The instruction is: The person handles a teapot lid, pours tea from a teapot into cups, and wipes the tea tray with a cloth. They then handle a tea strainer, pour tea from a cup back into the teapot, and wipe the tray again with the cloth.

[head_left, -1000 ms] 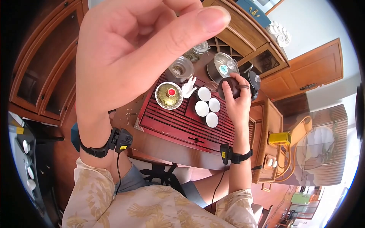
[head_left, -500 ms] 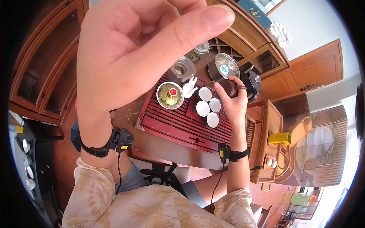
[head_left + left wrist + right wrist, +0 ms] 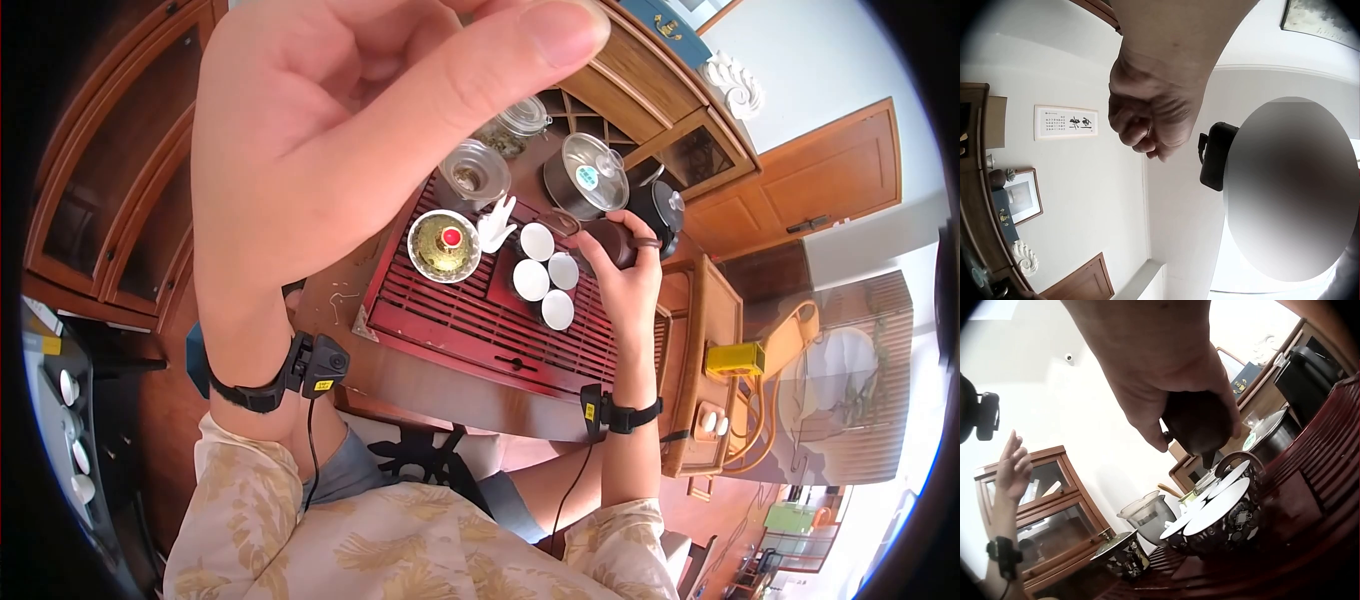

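Note:
My right hand [image 3: 625,285] grips a dark brown teapot [image 3: 610,243] above the slatted red tea tray [image 3: 440,340]. In the right wrist view, the teapot [image 3: 1194,422] hangs beneath the palm, its spout pointing down near the cups. Several dark patterned cups [image 3: 531,279] with white insides stand grouped on the tray. Left of them are a white hand-shaped ornament [image 3: 495,225] and a lidded bowl [image 3: 444,247] with a red knob. My left hand [image 3: 330,150] is raised close to the head camera, fingers loosely curled, thumb extended, nothing seen in it.
Behind the tray stand a clear pitcher [image 3: 475,175], a jar of dried leaves [image 3: 510,130], a glass-lidded pot [image 3: 585,180] and a black kettle [image 3: 662,210]. A brown-rimmed piece [image 3: 557,222] lies beyond the cups. A wicker chair [image 3: 715,370] stands at the right.
My right hand shifted left with the teapot, then back right and a little nearer; the teapot's tilt changed. My left hand stays raised, moving slightly. The cups stay in place.

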Demonstrator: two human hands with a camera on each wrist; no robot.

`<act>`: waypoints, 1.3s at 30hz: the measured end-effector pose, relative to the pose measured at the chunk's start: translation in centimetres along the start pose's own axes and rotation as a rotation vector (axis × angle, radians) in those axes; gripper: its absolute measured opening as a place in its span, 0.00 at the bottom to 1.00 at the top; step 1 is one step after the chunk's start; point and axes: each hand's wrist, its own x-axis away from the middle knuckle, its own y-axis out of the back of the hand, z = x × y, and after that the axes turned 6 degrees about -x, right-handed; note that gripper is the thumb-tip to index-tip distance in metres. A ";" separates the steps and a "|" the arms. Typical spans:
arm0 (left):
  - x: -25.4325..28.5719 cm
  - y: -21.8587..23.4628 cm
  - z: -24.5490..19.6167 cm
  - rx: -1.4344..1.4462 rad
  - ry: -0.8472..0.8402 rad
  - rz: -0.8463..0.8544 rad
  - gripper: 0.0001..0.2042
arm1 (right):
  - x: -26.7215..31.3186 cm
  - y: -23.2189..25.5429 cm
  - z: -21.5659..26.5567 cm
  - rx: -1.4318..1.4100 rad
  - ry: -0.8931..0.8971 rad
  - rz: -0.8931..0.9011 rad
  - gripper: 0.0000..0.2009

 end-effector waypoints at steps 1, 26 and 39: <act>0.0 0.1 0.3 0.029 0.007 0.005 0.06 | 0.3 0.4 -0.1 0.015 0.001 -0.001 0.23; 0.0 0.0 0.4 0.031 -0.010 0.034 0.06 | 0.3 2.0 0.4 0.092 0.127 0.011 0.13; -0.1 0.2 0.8 0.049 -0.049 0.047 0.05 | 0.7 1.2 0.7 0.108 0.083 0.018 0.13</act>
